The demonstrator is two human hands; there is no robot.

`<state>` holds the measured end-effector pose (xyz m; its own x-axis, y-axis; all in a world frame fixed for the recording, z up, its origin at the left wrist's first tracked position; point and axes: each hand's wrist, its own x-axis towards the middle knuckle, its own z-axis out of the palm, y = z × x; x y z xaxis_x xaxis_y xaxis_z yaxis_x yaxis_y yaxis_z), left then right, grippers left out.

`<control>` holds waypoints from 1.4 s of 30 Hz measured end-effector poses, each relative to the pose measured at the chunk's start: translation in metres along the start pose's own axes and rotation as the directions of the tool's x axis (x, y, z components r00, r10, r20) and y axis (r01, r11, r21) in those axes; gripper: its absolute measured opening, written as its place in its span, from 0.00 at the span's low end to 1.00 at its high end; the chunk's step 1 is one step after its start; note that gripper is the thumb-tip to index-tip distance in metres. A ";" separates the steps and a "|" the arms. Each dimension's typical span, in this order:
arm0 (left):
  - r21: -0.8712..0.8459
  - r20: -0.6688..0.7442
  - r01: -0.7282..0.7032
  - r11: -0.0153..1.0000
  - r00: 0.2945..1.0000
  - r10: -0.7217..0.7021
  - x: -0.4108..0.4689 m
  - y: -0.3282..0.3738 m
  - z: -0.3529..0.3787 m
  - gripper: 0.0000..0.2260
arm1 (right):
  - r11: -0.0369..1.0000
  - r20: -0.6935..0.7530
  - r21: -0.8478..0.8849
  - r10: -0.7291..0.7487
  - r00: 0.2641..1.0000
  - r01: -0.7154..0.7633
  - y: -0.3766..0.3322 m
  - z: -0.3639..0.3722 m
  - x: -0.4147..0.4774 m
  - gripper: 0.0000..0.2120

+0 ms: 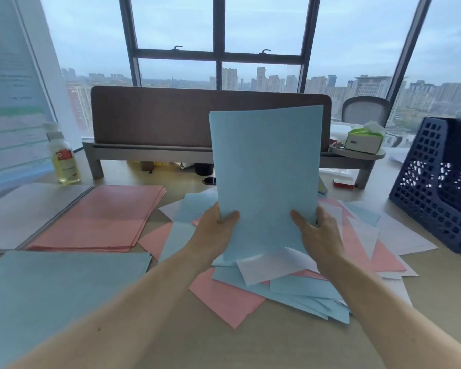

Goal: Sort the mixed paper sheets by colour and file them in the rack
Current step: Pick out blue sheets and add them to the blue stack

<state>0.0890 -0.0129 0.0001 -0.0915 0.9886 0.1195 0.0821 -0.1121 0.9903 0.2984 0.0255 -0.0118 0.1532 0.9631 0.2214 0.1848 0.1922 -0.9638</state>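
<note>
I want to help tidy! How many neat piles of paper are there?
2: a pink pile at the left, and a blue pile nearer, in front of it. The messy heap may hide more sheets.

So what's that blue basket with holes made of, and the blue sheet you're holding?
The dark blue rack looks like moulded plastic: stiff walls with a regular grid of holes. The blue sheet looks like thin matte paper: its top edge bows a little and nothing glints.

Bare desk [437, 283] fronts the rack [437, 187]; the upright blue sheet [266, 166] blocks the middle
</note>
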 end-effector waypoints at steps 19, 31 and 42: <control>0.448 -0.348 0.164 0.879 0.937 0.003 -0.107 0.033 -0.331 0.07 | 0.752 0.724 -0.366 -0.140 0.675 0.549 -0.117 0.211 -0.065 0.08; 0.219 -0.381 0.476 0.851 0.845 -0.375 -0.144 -0.024 -0.387 0.06 | 0.876 0.526 -0.477 0.344 0.778 -0.065 -0.066 0.225 -0.122 0.17; 0.746 -0.494 0.490 0.451 0.861 -0.118 -0.146 -0.035 -0.381 0.21 | 0.744 0.467 -0.646 0.207 0.860 0.171 -0.056 0.227 -0.143 0.27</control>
<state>-0.2789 -0.1912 -0.0252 -0.5786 0.8153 0.0207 0.7327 0.5085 0.4523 0.0457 -0.0803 -0.0237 -0.2829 0.9559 -0.0786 0.7904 0.1859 -0.5837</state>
